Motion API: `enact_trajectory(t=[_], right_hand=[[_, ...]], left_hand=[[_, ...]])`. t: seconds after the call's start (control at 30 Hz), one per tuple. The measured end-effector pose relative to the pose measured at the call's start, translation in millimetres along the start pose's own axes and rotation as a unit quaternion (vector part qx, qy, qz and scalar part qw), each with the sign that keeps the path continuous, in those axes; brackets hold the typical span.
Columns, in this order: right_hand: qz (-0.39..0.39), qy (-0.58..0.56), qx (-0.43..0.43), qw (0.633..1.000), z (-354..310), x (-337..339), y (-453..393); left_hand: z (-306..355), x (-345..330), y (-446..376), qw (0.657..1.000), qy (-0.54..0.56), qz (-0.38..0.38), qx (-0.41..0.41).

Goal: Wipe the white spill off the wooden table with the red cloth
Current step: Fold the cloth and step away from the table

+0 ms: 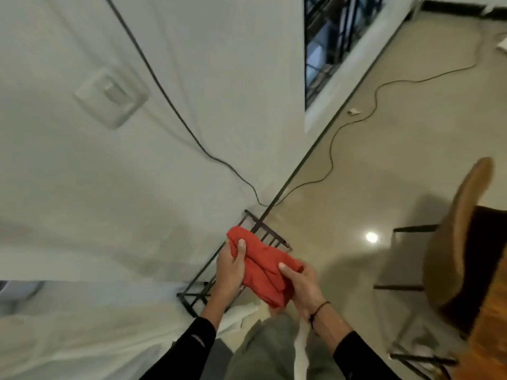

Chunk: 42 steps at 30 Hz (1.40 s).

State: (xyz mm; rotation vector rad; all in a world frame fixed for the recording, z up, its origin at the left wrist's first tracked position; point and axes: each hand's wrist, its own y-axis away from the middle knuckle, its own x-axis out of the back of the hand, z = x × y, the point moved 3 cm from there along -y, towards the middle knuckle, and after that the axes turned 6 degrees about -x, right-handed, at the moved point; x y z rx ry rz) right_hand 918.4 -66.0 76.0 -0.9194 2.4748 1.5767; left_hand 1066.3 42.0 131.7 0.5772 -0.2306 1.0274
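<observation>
Red bunched cloth (263, 270) spans both hands above the floor: left hand (229, 270) pinches its far-left end, right hand (300, 286) clamps the near-right end, thumbs on top.

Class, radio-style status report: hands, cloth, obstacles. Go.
Left hand and right hand both gripping red cloth, bunched, held over floor. Spill not in view. Wooden table at right edge; chair beside it.
</observation>
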Motion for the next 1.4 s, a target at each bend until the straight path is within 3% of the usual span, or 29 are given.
enact_trajectory(t=[0.13, 0.3, 0.53, 0.7, 0.93, 1.07, 1.17, 1.4], right_hand=[[0.028, 0.118, -0.051, 0.991, 42.1, -28.3, -40.9], [0.053, 0.281, -0.084, 0.955, 108.5, -48.4, -109.3], [0.1, 0.442, -0.051, 0.89, 193.1, -73.1, -261.0], [0.142, 0.514, -0.013, 0.846, 217.8, -69.6, -351.5], [0.136, 0.637, -0.001, 0.759, 231.5, -69.0, -403.9], [0.143, 0.645, 0.009, 0.751, 242.5, -71.2, -416.6], [0.178, 0.671, 0.045, 0.718, 250.6, -71.3, -420.7], [0.204, 0.702, 0.084, 0.677, 246.1, -59.7, -401.9]], left_hand=[[-64.3, 33.2, -2.5, 0.997, -0.001, 0.029, 0.071], [-166.6, 62.9, -48.1, 0.99, -0.014, -0.037, 0.132], [-319.7, 46.3, -156.1, 0.982, -0.054, -0.093, 0.157], [-385.2, 15.1, -222.3, 0.976, -0.124, -0.103, 0.148], [-427.0, 2.0, -273.3, 0.973, -0.145, -0.076, 0.161], [-435.2, 5.5, -278.9, 0.96, -0.244, -0.035, 0.133], [-433.5, 10.8, -275.8, 0.933, -0.353, 0.001, 0.066], [-414.4, 8.6, -259.5, 0.921, -0.382, -0.068, 0.013]])
